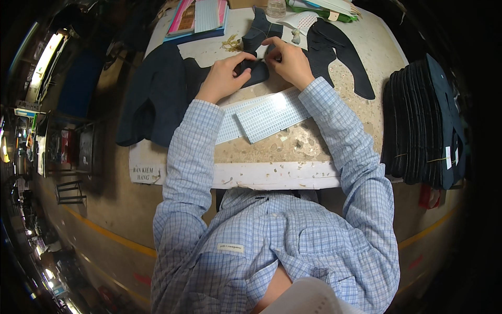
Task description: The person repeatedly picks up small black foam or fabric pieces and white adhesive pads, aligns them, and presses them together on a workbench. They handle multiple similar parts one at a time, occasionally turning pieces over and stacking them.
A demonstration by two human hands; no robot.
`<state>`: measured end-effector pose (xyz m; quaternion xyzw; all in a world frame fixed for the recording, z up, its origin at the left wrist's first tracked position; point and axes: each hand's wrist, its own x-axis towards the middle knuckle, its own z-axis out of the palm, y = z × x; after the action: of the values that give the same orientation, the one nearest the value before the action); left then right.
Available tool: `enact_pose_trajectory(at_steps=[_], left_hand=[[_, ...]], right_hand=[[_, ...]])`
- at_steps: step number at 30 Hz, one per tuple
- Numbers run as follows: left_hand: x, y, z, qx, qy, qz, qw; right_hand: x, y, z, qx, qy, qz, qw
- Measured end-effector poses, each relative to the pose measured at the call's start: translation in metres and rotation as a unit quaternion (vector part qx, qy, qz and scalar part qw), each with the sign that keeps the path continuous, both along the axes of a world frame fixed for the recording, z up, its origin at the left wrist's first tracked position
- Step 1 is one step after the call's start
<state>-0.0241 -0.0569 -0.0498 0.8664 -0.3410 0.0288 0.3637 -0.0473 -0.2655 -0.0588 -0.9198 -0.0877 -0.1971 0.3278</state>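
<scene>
My left hand [226, 77] is curled round a small dark fabric piece [257, 75] near the table's middle. Close by on the right, my right hand [289, 62] is closed in a pinch at the far edge of the dark fabric; exactly what its fingertips grip is too small to make out. Just beyond both hands lies a curved bundle of dark pieces [256, 34] with a thin tie round it. Two overlapping white sheets of small printed labels [274, 116] lie on the near side of my hands.
A tall dark fabric stack [151, 99] covers the table's left edge. Curved dark pieces [348, 57] lie right. Rubber bands [231, 43], folders [180, 32], a clear jar [276, 9] and a green packet [334, 15] sit at the back. Tied dark bundles [418, 123] stand beyond the right edge.
</scene>
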Motion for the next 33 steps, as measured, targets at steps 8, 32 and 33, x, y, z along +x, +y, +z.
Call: enact_pose_trajectory(at_steps=[8,32,33], left_hand=[[0.004,-0.001,-0.007,0.068,-0.077,-0.019,0.995],[0.002,-0.004,-0.008,0.044,-0.055,0.007,0.997],[0.002,-0.005,-0.009,0.048,-0.075,-0.003,0.996]], right_hand=[[-0.002,0.015,-0.013,-0.083,-0.082,0.018,0.993],[0.001,0.012,-0.012,0.127,0.006,0.107,0.986],[0.002,0.014,-0.014,0.084,-0.015,0.096,0.992]])
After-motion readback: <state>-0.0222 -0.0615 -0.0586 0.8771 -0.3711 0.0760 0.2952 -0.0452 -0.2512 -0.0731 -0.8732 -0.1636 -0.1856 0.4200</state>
